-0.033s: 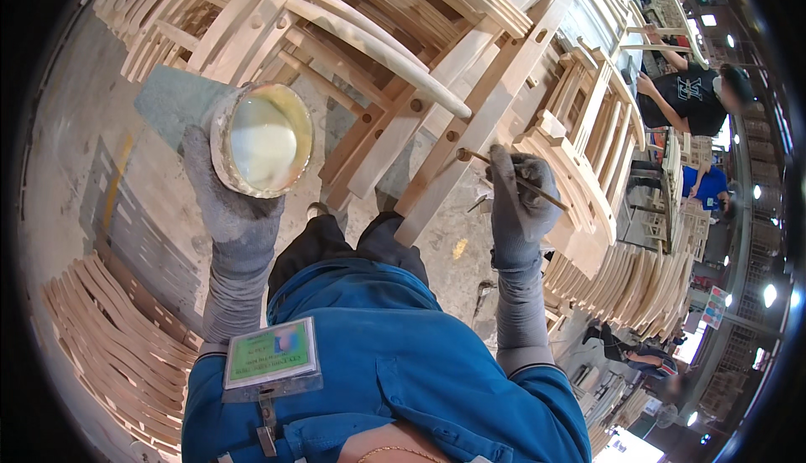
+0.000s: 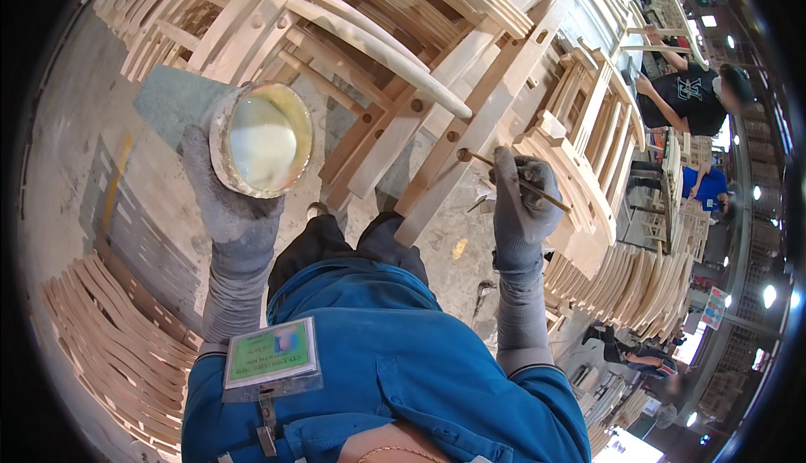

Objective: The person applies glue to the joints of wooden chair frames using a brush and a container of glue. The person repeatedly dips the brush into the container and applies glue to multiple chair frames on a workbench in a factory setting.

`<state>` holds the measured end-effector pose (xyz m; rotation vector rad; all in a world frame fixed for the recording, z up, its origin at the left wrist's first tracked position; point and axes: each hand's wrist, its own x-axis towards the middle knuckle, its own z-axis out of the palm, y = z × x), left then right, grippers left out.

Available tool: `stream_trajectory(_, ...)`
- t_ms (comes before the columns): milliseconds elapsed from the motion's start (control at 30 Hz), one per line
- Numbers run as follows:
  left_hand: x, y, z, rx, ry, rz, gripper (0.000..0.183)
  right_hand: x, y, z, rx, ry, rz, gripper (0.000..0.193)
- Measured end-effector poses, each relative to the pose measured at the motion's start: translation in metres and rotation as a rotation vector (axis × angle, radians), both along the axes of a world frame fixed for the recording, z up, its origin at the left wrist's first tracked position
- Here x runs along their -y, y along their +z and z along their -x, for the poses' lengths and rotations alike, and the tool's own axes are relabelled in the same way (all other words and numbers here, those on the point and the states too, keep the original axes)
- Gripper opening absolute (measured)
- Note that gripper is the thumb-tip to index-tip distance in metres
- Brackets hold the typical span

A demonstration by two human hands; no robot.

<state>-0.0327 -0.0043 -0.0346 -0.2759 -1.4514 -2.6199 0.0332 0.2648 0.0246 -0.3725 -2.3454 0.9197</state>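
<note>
This is a woodworking shop: bare wooden frames [image 2: 378, 52] at twelve o'clock, curved slats [image 2: 117, 337] stacked at eight, a co-worker [image 2: 688, 100] at two, ceiling lamps [image 2: 756, 192] at three.

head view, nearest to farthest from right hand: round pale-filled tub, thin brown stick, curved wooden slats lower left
1. Thin brown stick, gripped in gray-gloved right hand
2. Round pale-filled tub, held in left hand
3. Curved wooden slats, lower left

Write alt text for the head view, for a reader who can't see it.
A person's gloved left hand holds a pot of pale liquid, while the gloved right hand holds a thin stick near a wooden frame. Curved wooden pieces are stacked at lower left, and other people appear at right.
</note>
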Motion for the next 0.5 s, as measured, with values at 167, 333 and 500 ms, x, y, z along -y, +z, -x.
stream_trajectory(167,-0.006,0.007,-0.002,0.007,0.058,0.015,0.044,-0.006,-0.009,-0.006,0.089,-0.005,0.000,0.019)
stream_trajectory(333,-0.007,0.020,0.002,0.204,-0.042,-0.055,0.051,-0.006,-0.002,-0.004,-0.023,0.059,0.131,0.019)
stream_trajectory(500,-0.006,0.029,0.001,0.167,-0.114,-0.078,0.049,0.005,0.029,-0.023,0.156,0.081,0.022,0.013)
